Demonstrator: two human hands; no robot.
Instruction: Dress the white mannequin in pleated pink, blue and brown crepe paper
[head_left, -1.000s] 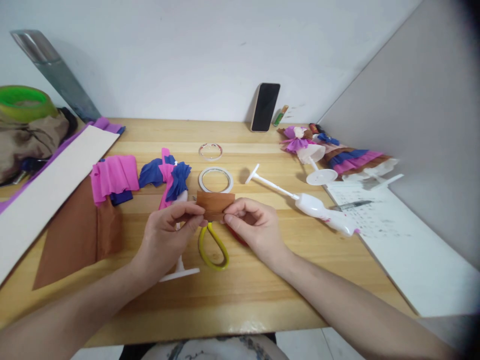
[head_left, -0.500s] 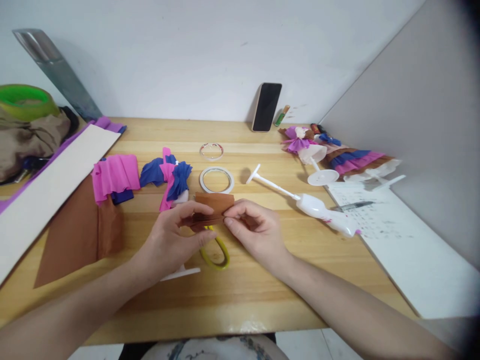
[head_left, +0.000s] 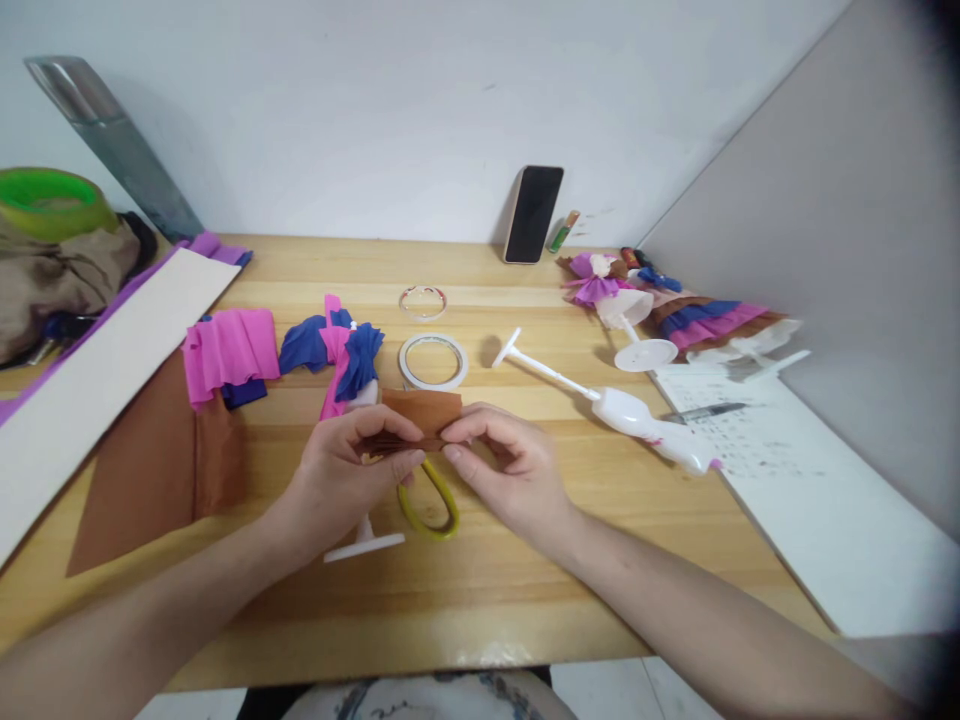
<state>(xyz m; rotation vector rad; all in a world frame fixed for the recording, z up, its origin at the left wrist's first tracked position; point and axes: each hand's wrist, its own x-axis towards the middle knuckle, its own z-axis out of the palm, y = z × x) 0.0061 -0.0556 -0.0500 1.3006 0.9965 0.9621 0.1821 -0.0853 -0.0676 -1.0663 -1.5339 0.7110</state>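
A small strip of brown crepe paper (head_left: 424, 407) is held above the table, its near edge gathered in folds. My left hand (head_left: 356, 462) pinches the folds between thumb and fingers. Close beside it, my right hand (head_left: 506, 455) pinches the same strip near its right end. Beneath the hands lie scissors with yellow handles (head_left: 442, 515), their blades mostly hidden. A white stand (head_left: 365, 545) shows partly under my left hand, with a pink and blue crepe paper piece (head_left: 352, 360) at its far end. A roll of white tape (head_left: 433, 362) lies just beyond the strip.
At left are a large brown sheet (head_left: 142, 470), folded pink paper (head_left: 232, 350) and a long white board (head_left: 112, 380). A white mannequin form (head_left: 652, 425) on a rod lies at right, near a pen and notebook (head_left: 847, 520). A phone (head_left: 534, 215) leans against the wall.
Both hands have shifted slightly left with the brown strip. My left thumb and fingers have closed tighter on the folds, and the two hands' fingertips are nearer each other.
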